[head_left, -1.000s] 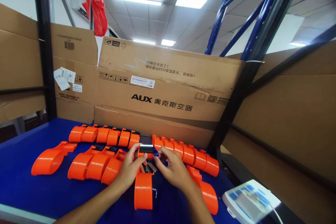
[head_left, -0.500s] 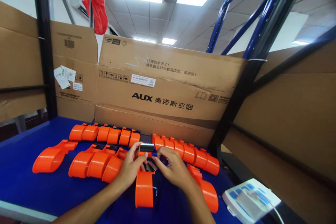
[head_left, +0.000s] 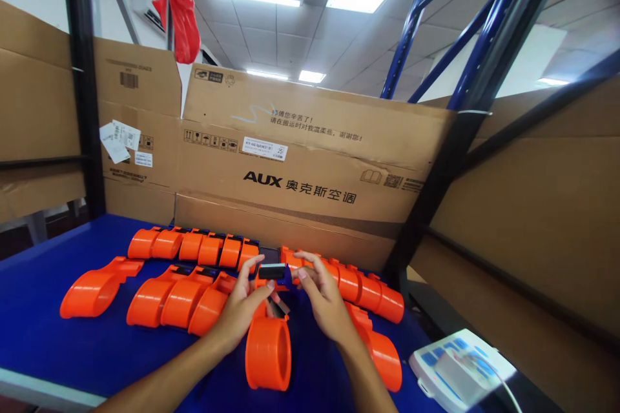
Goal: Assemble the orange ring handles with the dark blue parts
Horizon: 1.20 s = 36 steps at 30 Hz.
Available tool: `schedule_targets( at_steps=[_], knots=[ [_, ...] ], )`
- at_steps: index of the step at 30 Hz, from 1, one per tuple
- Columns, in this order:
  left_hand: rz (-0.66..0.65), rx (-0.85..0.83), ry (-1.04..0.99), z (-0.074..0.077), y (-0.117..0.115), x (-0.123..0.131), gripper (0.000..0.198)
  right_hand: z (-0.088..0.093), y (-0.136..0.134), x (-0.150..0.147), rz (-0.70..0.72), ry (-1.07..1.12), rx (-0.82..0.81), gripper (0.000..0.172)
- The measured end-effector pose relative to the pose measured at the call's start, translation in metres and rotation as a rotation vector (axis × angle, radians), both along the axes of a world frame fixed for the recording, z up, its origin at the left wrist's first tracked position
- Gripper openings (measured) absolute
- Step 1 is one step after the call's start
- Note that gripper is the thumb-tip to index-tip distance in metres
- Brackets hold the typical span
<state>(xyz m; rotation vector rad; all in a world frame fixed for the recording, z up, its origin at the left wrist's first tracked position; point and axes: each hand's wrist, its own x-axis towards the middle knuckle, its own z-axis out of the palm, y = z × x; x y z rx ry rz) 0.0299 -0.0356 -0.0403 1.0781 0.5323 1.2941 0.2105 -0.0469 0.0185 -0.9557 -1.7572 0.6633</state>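
Observation:
An orange plastic tape dispenser (head_left: 268,355) with a toothed metal blade (head_left: 272,266) and a dark roller is at the front middle, its round ring hanging toward me. My left hand (head_left: 239,310) is closed around its head, thumb in front below the roller. My right hand (head_left: 325,306) is open just to the right, thumb and fingers apart. Its fingertips are close to a dark blue part (head_left: 289,277) on the dispenser's side; whether they touch it I cannot tell. A grey metal strip (head_left: 279,305) shows under the head, partly hidden.
Rows of orange dispensers (head_left: 191,248) line the back of the blue table (head_left: 43,277); several more stand left (head_left: 148,303) and right (head_left: 386,361). A white device with a cable (head_left: 460,368) sits at right. Cardboard (head_left: 310,161) and black posts (head_left: 431,168) border the table.
My right hand has let go of the blue part and opened, drawing slightly right. The dispenser's ring has turned, so its round opening now shows. My left hand keeps its hold.

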Motion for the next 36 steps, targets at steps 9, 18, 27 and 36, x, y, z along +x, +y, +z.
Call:
schedule_targets(
  at_steps=[9, 18, 27, 36],
  knots=[
    [-0.322, -0.048, -0.078, 0.013, -0.018, -0.001, 0.102, 0.001, -0.002, -0.006, 0.289, 0.120, -0.233, 0.050],
    [-0.118, 0.017, -0.018, 0.017, -0.016, -0.002, 0.071, -0.009, 0.003, -0.016, 0.097, 0.050, -0.085, 0.033],
    [-0.109, -0.010, 0.006, 0.010, -0.008, -0.002, 0.068, -0.006, 0.002, -0.012, 0.110, -0.016, -0.091, 0.028],
    [-0.158, -0.111, -0.143, 0.006, -0.003, -0.007, 0.069, 0.009, -0.008, 0.018, 0.076, -0.566, 0.061, 0.012]
  ],
)
